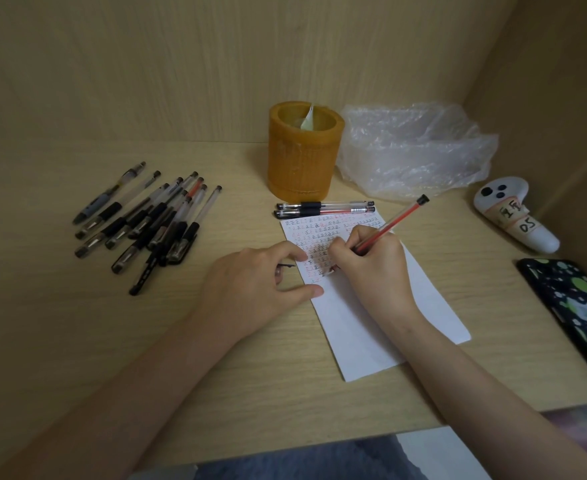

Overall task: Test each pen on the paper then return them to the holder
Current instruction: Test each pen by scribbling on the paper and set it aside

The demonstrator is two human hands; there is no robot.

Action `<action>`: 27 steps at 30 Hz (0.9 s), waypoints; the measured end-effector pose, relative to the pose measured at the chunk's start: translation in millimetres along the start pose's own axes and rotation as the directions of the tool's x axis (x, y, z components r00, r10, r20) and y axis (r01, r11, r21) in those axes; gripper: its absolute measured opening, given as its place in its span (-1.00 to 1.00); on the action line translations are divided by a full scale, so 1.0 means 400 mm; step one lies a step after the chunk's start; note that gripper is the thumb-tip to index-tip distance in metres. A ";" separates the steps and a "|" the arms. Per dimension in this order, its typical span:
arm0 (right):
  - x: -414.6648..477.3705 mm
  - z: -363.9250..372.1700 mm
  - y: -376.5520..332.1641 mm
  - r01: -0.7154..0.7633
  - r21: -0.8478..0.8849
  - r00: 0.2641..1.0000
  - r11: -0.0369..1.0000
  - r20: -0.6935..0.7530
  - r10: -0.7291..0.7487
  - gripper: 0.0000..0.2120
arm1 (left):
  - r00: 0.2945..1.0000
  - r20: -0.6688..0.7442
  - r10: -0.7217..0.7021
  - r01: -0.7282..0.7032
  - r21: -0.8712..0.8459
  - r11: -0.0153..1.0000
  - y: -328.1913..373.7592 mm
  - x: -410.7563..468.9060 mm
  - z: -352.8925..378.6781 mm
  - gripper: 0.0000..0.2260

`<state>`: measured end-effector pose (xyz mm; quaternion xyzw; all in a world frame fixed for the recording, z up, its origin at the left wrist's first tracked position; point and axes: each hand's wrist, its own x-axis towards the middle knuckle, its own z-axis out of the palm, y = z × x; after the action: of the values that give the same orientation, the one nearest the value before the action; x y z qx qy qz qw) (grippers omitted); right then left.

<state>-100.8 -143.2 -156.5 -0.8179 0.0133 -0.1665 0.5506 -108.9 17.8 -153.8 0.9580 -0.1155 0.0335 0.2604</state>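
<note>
A slim red-ink pen with a clear barrel and black end plug slants up to the right, its tip hidden behind the fingers over a white sheet of paper whose upper part is filled with rows of small red and black marks. The right hand grips this pen in a writing hold. The left hand lies on the tabletop, thumb pressing the paper's left edge, curled fingers holding a small dark piece. An amber cylindrical holder stands behind the paper; two capped clear pens lie between them. A heap of black-gripped pens lies well left. A crumpled clear plastic bag, a white labelled controller and a dark patterned phone sit to the right.
</note>
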 end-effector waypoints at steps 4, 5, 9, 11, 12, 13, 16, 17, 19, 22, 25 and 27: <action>-0.003 -0.003 -0.004 -0.005 0.014 1.000 1.000 0.007 0.005 -0.69 | 1.000 -0.002 0.006 -0.006 -0.003 1.000 0.000 0.000 0.000 -0.57; -0.003 -0.004 -0.005 -0.008 0.019 1.000 1.000 0.008 0.008 -0.69 | 1.000 -0.003 0.008 -0.008 -0.005 1.000 -0.001 -0.001 0.000 -0.56; -0.001 -0.004 -0.002 -0.003 0.017 1.000 1.000 0.013 0.003 -0.64 | 1.000 -0.008 0.018 -0.018 -0.008 1.000 -0.001 -0.001 -0.001 -0.58; 0.001 -0.003 0.000 -0.003 0.017 1.000 1.000 0.020 0.002 -0.64 | 1.000 -0.011 0.025 -0.025 -0.001 1.000 0.001 -0.001 -0.002 -0.58; 0.001 -0.003 0.001 -0.002 0.016 1.000 1.000 0.021 0.002 -0.63 | 1.000 -0.010 0.025 -0.025 0.002 1.000 0.001 -0.001 -0.003 -0.58; 0.001 -0.003 0.002 -0.002 0.015 1.000 1.000 0.021 0.002 -0.63 | 1.000 -0.007 0.025 -0.025 0.001 1.000 0.001 -0.001 -0.004 -0.58; 0.000 -0.005 0.003 -0.001 0.010 1.000 1.000 0.024 0.001 -0.62 | 1.000 0.001 0.028 -0.028 -0.001 1.000 0.002 -0.002 -0.005 -0.58; 0.000 -0.005 0.002 -0.001 0.012 1.000 1.000 0.022 0.000 -0.63 | 1.000 -0.002 0.029 -0.029 -0.002 1.000 0.002 -0.002 -0.005 -0.59; 0.000 -0.006 0.002 -0.001 0.020 1.000 1.000 0.013 0.000 -0.63 | 1.000 -0.010 0.026 -0.026 -0.004 1.000 0.001 -0.002 -0.005 -0.59; 0.000 -0.005 0.000 0.010 0.017 1.000 1.000 0.020 -0.010 -0.63 | 1.000 0.000 0.022 -0.022 -0.007 1.000 0.002 -0.001 -0.005 -0.59; 0.000 -0.003 0.002 0.007 0.016 1.000 1.000 0.017 -0.007 -0.63 | 1.000 0.002 0.012 -0.012 -0.013 1.000 0.002 -0.001 -0.004 -0.58; 0.000 -0.002 0.003 0.002 0.020 1.000 1.000 0.014 -0.002 -0.63 | 1.000 -0.002 0.006 -0.006 -0.018 1.000 0.003 -0.001 -0.003 -0.57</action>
<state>-100.7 -144.6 -157.3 -0.8136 0.0068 -0.1615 0.5585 -109.7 17.7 -152.3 0.9552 -0.1184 0.0342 0.2690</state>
